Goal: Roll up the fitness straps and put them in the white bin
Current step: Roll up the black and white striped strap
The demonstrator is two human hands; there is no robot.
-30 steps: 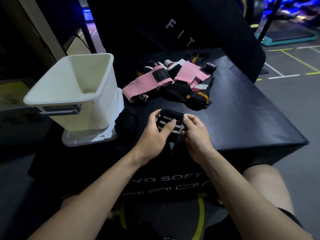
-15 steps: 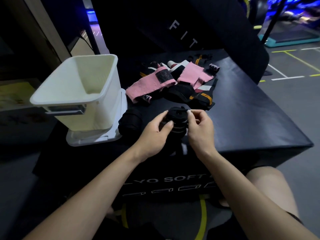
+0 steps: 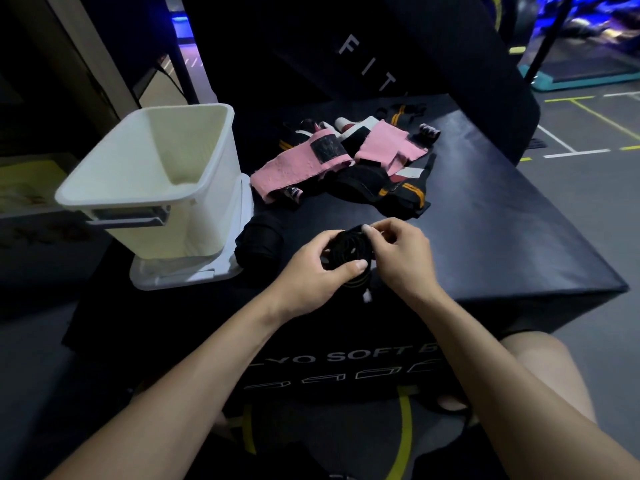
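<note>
Dark padded worktop (image 3: 502,237) carries a white bin (image 3: 156,181) at the left and a heap of pink and black straps (image 3: 346,161) behind. Near its front edge, the left hand (image 3: 311,271) and right hand (image 3: 401,254) both grip 1 rolled black strap (image 3: 349,247), fingers curled around it.
</note>
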